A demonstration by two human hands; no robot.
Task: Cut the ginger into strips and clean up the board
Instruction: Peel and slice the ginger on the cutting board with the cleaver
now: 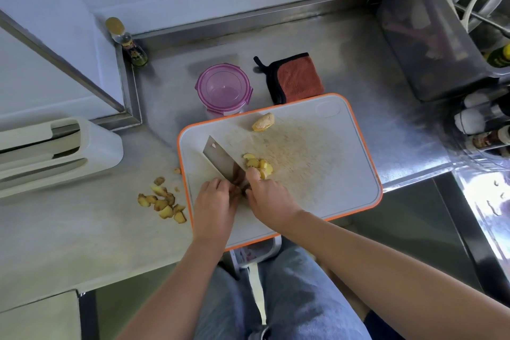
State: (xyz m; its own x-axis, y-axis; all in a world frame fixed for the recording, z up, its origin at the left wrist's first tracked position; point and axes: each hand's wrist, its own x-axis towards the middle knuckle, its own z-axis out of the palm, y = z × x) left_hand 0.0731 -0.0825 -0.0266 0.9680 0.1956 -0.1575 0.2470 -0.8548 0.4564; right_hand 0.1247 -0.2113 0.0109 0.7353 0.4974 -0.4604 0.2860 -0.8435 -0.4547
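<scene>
Your left hand [214, 203] is closed around the dark handle of the broad steel cleaver [220, 159]; the grip is tight on the handle, and the blade points away from you and to the left, resting on the white plastic cutting board with orange rim [345, 174]. Your right hand [266, 194] is just beside the blade on its right side. Its grip is bent down onto the small pile of yellow ginger slices [259, 165], and the thumb touches the near side of the pile. The fingertips are partly hidden, so I cannot tell how many of them touch the slices.

The pile lies near the middle of the board, touching the cleaver. A bigger uncut piece of ginger with beige skin [263, 122] lies at the far edge of the board, well apart from the pile. The middle of the board has a brownish stain with many cut marks.

On the pale surface [82, 234], left of the board, there is a group of brown and yellow ginger trimmings [162, 203]. Behind the board stands a round clear container with a purple lid [223, 88], and beside it on the right lies a folded orange cloth with black edge [296, 78]. A small dark bottle with a round tan cap [128, 44] stands in the far left corner.
</scene>
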